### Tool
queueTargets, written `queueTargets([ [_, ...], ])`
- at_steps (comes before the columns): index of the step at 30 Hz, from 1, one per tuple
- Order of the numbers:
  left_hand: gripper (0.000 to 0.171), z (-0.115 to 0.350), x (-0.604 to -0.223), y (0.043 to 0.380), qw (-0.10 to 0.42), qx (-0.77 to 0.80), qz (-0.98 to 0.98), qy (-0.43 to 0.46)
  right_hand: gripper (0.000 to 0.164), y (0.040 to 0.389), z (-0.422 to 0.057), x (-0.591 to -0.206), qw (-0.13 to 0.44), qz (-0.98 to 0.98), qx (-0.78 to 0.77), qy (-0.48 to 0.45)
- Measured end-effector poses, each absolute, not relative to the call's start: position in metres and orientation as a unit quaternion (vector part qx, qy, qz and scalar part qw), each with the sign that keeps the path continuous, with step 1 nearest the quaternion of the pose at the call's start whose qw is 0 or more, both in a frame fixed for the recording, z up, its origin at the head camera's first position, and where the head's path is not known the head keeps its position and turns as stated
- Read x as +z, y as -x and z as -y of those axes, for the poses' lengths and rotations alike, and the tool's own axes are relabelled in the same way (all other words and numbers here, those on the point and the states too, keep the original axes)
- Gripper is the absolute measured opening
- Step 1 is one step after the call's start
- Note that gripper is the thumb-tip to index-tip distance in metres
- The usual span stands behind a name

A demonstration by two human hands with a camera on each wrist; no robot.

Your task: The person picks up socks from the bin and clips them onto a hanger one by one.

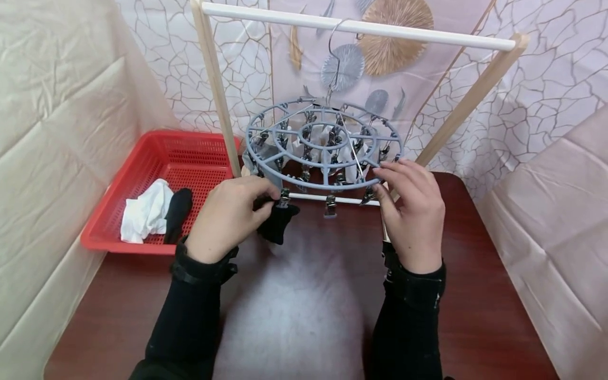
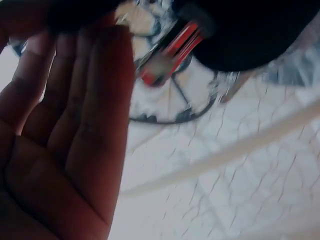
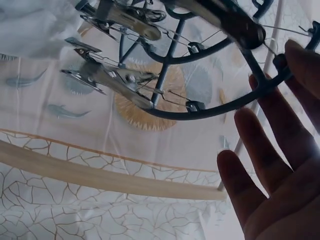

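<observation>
Clip hanger [image 1: 325,164] on bar [image 1: 361,28] of rack [image 1: 217,87]; basket [image 1: 125,247] at left

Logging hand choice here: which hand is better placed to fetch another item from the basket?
Probably the left hand: it is nearer the basket, though it pinches black cloth. The right hand grips the hanger farther away.

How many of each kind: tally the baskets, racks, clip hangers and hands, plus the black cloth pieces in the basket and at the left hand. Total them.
Red basket: 1
Rack: 1
Clip hanger: 1
Hands, left hand and right hand: 2
Black cloth pieces, one in the basket, one at the left hand: 2
Total: 7
</observation>
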State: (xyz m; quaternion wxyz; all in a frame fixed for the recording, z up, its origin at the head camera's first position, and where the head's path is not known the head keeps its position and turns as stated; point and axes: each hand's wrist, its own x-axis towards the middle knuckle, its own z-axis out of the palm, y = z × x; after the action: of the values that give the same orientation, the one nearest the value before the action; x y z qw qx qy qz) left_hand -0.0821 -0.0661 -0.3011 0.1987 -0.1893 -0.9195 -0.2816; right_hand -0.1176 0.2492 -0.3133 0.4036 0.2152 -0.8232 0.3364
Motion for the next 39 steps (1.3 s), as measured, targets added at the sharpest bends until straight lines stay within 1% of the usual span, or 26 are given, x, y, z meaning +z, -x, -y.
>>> queueTargets([
  [2, 0.012, 0.069, -0.298, 0.075, 0.246, -0.277, 0.912, 0.176, 0.019, 0.117, -0.245, -0.314, 0.399, 0.823, 0.336, -0.227],
  [4, 0.008, 0.069, -0.296, 0.067, 0.308, -0.27, 0.896, 0.169, 0.019, 0.116, -0.242, -0.314, 0.392, 0.824, 0.333, -0.239],
  [6, 0.007, 0.064, -0.293, 0.064, 0.368, -0.258, 0.875, 0.179, 0.02, 0.115, -0.239, -0.315, 0.387, 0.825, 0.329, -0.246],
  [7, 0.009, 0.06, -0.292, 0.064, 0.389, -0.25, 0.866, 0.19, 0.02, 0.115, -0.237, -0.316, 0.387, 0.825, 0.329, -0.249],
  [9, 0.013, 0.051, -0.291, 0.068, 0.41, -0.233, 0.854, 0.22, 0.02, 0.114, -0.234, -0.318, 0.388, 0.824, 0.326, -0.253],
  [11, 0.015, 0.045, -0.293, 0.074, 0.409, -0.219, 0.851, 0.246, 0.019, 0.114, -0.23, -0.32, 0.39, 0.822, 0.325, -0.258],
  [13, 0.016, 0.04, -0.298, 0.078, 0.403, -0.208, 0.854, 0.254, 0.019, 0.113, -0.226, -0.322, 0.39, 0.821, 0.323, -0.264],
  [19, 0.015, 0.038, -0.31, 0.086, 0.404, -0.196, 0.865, 0.223, 0.019, 0.112, -0.217, -0.326, 0.39, 0.825, 0.313, -0.264],
  [24, 0.016, 0.038, -0.311, 0.09, 0.414, -0.179, 0.868, 0.208, 0.025, 0.107, -0.21, -0.323, 0.398, 0.824, 0.306, -0.262],
  [27, 0.017, 0.04, -0.31, 0.091, 0.425, -0.167, 0.865, 0.207, 0.021, 0.098, -0.201, -0.32, 0.414, 0.8, 0.314, -0.299],
  [29, 0.019, 0.041, -0.309, 0.091, 0.431, -0.161, 0.863, 0.207, 0.021, 0.091, -0.189, -0.32, 0.398, 0.796, 0.312, -0.334],
  [32, 0.021, 0.043, -0.307, 0.092, 0.435, -0.153, 0.863, 0.206, 0.033, 0.085, -0.165, -0.325, 0.343, 0.826, 0.286, -0.344],
  [34, 0.022, 0.043, -0.305, 0.092, 0.433, -0.15, 0.865, 0.205, 0.042, 0.088, -0.149, -0.333, 0.294, 0.86, 0.275, -0.314],
  [35, 0.022, 0.043, -0.305, 0.092, 0.432, -0.148, 0.866, 0.205, 0.049, 0.091, -0.142, -0.338, 0.278, 0.873, 0.273, -0.293],
  [36, 0.022, 0.043, -0.305, 0.092, 0.431, -0.147, 0.866, 0.205, 0.051, 0.095, -0.137, -0.342, 0.267, 0.881, 0.281, -0.271],
  [39, 0.023, 0.04, -0.307, 0.094, 0.429, -0.149, 0.866, 0.21, 0.046, 0.104, -0.132, -0.352, 0.269, 0.877, 0.322, -0.236],
])
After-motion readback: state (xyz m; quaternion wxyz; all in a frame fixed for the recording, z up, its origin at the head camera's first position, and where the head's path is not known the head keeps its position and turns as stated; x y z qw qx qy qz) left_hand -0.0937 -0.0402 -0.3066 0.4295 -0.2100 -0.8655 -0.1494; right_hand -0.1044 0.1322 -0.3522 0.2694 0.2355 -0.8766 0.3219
